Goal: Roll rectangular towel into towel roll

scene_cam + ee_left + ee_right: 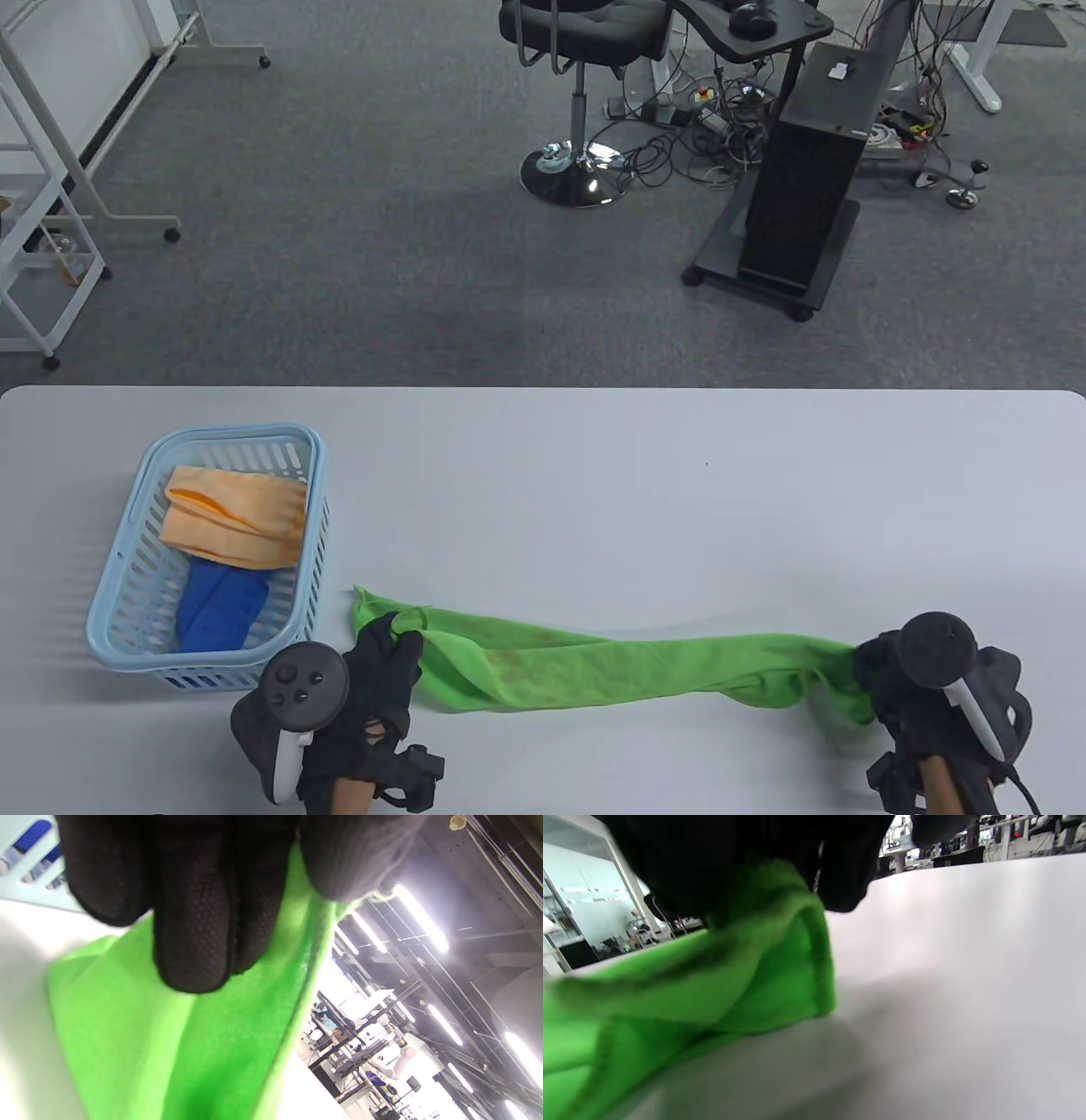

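Surface: I see a pale grey table (594, 475) with rounded far corners, matte and plain.
Room: beyond its far edge lies dark grey carpet (356, 212), a black swivel chair on a chrome base (581, 102), a black computer tower on a wheeled stand (806, 195) amid tangled cables, and white metal frames on castors (59, 170) at the left.
Towel: the bright green rectangular microfibre towel (611, 666) is stretched in a bunched, twisted band along the near part of the table, strung between my two hands.
Left hand: my black-gloved left hand (373, 679) pinches the towel's left end; in the left wrist view the fingers (191, 925) are pressed onto the cloth with the thumb against its other face.
Right hand: my right hand (925, 688) grips the right end, fingers curled closed round the gathered cloth.
Basket: a light blue slotted plastic basket (127, 594) sits at the left, just beside my left hand, holding a folded orange cloth (237, 514) over a blue cloth (221, 607).
Hard to make out: the right wrist view is blurred; the tracker hides my right fingers from above; the blue cloth is partly covered.
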The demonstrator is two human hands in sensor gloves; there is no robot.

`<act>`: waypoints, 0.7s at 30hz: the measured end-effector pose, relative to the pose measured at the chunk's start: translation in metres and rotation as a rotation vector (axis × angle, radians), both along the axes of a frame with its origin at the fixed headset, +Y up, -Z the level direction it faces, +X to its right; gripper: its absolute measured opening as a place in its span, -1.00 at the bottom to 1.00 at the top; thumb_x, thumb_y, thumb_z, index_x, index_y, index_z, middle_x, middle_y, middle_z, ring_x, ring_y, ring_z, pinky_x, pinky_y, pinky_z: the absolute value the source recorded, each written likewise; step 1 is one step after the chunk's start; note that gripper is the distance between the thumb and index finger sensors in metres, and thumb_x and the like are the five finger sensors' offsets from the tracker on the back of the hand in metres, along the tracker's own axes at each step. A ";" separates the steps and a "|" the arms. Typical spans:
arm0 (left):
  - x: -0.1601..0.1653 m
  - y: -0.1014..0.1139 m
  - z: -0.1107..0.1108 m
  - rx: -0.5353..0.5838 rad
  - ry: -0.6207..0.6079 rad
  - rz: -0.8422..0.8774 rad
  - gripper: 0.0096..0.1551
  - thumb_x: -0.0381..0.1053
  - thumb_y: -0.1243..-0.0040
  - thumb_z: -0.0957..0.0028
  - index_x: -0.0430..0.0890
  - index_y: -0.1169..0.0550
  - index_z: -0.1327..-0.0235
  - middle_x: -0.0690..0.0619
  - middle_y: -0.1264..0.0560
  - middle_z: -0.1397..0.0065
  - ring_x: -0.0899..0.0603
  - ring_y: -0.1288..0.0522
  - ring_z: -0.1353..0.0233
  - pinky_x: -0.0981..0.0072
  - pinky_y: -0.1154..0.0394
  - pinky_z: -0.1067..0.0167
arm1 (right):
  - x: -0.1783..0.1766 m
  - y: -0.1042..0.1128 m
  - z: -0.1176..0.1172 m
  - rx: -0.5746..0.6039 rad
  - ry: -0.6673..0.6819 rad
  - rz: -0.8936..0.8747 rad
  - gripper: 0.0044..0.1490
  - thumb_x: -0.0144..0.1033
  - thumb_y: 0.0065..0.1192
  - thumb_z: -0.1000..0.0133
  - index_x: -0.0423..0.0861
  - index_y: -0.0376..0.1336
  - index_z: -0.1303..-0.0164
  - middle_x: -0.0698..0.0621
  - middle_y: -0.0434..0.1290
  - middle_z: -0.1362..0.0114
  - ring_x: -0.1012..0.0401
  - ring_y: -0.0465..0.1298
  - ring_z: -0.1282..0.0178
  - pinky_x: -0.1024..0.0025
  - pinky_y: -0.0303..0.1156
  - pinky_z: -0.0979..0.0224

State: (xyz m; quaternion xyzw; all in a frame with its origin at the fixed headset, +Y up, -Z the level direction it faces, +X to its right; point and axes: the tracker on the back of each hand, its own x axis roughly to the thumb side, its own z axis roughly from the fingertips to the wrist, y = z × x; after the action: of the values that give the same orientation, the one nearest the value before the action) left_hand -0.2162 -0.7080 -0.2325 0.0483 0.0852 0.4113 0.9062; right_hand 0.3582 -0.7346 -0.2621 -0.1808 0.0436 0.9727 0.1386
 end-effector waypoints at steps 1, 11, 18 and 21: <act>0.000 0.000 0.000 -0.005 -0.011 0.002 -0.34 0.11 -0.28 0.05 -0.28 -0.64 -0.18 -0.27 -0.78 -0.07 -0.16 -0.84 0.04 -0.08 -0.62 0.05 | 0.001 0.000 0.000 0.004 0.002 0.019 -0.44 -0.19 0.35 0.23 -0.06 0.51 0.03 -0.04 0.39 -0.37 -0.02 0.42 -0.41 -0.32 0.08 -0.50; -0.001 0.017 0.005 0.042 -0.043 -0.062 -0.49 -0.20 -0.39 0.08 -0.10 -0.63 -0.21 -0.19 -0.77 -0.11 -0.08 -0.85 0.01 0.03 -0.68 0.07 | 0.009 0.039 0.009 0.256 -0.034 -0.021 -0.45 -0.17 0.27 0.21 0.06 0.46 0.00 -0.02 0.37 -0.32 0.11 0.53 -0.07 -0.08 0.33 -0.41; -0.018 0.022 0.011 0.042 0.054 -0.047 -0.49 -0.04 -0.45 0.11 -0.12 -0.70 -0.12 -0.23 -0.83 0.07 -0.06 -0.88 0.20 0.06 -0.69 0.23 | 0.028 0.041 0.020 0.372 -0.115 -0.082 -0.44 -0.16 0.22 0.21 -0.02 0.43 0.00 -0.04 0.51 -0.15 0.16 0.62 0.22 0.03 0.50 -0.21; -0.024 0.020 0.013 0.059 0.102 -0.024 -0.52 0.12 -0.39 0.10 -0.13 -0.77 0.05 -0.20 -0.86 0.19 -0.06 -0.88 0.28 0.06 -0.69 0.25 | 0.029 0.033 0.016 0.359 -0.128 -0.061 -0.43 -0.15 0.21 0.21 -0.06 0.42 0.02 -0.06 0.53 -0.10 0.19 0.63 0.28 0.06 0.53 -0.16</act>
State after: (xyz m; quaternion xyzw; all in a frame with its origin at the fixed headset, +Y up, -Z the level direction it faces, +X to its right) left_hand -0.2406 -0.6883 -0.2193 0.0969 0.1184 0.3998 0.9038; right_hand 0.3867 -0.7012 -0.2461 -0.2135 -0.1341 0.9467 0.2005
